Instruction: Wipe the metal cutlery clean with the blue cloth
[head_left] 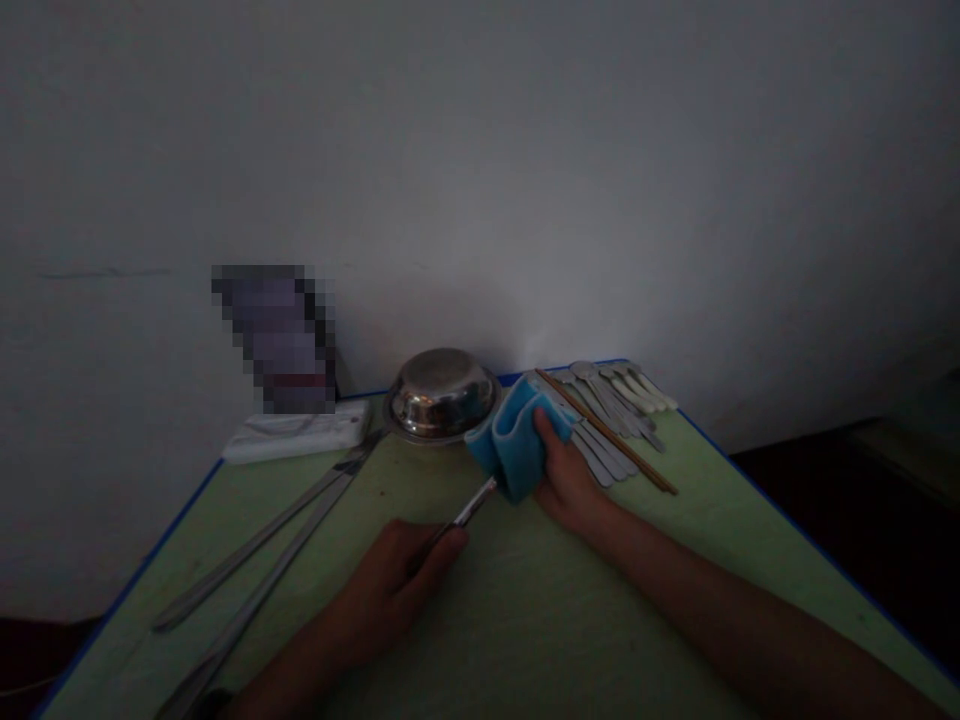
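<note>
My left hand (416, 570) is closed around the handle of a slim, shiny metal utensil (477, 500). The utensil's far end disappears into a folded blue cloth (517, 445), so its kind is hidden. My right hand (566, 475) grips that cloth from the right, thumb on top, wrapping it about the utensil's end. Just behind the cloth, a metal bowl (442, 395) rests upside down on the table. Close to my right hand lie wooden chopsticks (615, 435) and several metal utensils with flat handles (600, 455).
The green table (487, 640) has a blue edge and meets a grey wall (525, 180). Long metal utensils (285, 540) lie at left. A white slab-like object (296, 435) stands behind them, below a blurred upright screen-like object (281, 340). Spoons (619, 395) lie at the back right.
</note>
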